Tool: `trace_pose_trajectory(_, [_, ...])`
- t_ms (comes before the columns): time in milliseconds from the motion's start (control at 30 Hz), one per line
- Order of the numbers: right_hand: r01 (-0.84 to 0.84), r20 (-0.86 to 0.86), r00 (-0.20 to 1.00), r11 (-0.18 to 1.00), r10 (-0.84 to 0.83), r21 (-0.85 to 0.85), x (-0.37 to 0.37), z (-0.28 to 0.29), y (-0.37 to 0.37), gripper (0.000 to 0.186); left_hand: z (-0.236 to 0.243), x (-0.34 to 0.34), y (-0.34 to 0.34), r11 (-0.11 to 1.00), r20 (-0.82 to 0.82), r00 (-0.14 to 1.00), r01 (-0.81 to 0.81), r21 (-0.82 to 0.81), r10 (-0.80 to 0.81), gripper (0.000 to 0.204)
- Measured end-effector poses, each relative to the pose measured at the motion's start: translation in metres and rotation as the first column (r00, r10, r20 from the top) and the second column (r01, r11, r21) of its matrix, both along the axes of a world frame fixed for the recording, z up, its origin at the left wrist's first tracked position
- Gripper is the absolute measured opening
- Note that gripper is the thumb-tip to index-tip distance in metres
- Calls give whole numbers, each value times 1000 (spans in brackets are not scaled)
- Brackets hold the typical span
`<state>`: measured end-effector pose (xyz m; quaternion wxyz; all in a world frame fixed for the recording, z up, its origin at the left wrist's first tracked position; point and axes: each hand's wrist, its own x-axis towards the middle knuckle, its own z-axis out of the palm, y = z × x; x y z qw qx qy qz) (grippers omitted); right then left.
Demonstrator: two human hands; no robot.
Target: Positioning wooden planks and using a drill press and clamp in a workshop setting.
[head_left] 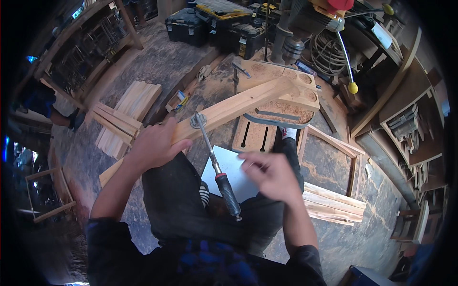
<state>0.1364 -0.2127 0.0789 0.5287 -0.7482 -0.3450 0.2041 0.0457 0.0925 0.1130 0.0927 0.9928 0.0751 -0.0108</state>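
My left hand [155, 141] is closed around the near end of a long wooden board [229, 106], thumb along its lower edge. The board slants away to the right, its far end resting over the drill press table. A clamp pad [198, 120] sits against the board's face just past my fingers. From it a metal screw runs down to a black clamp handle [228, 195] with a red ring, hanging above my lap. My right hand [269, 175] hovers right of that handle, apart from it, slightly blurred, with fingers loosely bent and nothing visible in them.
The drill press chuck [293, 50] hangs above the sawdust-covered wooden table [250, 136]. A lever with a yellow knob [352, 87] juts out at right. Board stacks [136, 102] lie at left and planks [334, 205] at right. Black toolboxes [186, 26] stand at the back. A person's foot [75, 119] shows far left.
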Motion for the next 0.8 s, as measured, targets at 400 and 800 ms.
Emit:
trace_pose_trajectory(400, [33, 6, 999, 970, -33, -242, 274, -1, -30, 62, 7, 8, -4, 998, -62, 997, -45, 34, 47, 64])
trace_pose_trajectory(800, [-245, -270, 944, 953, 192, -179, 311, -5, -11, 61, 8, 12, -5, 997, -98, 993, -54, 55, 59, 62])
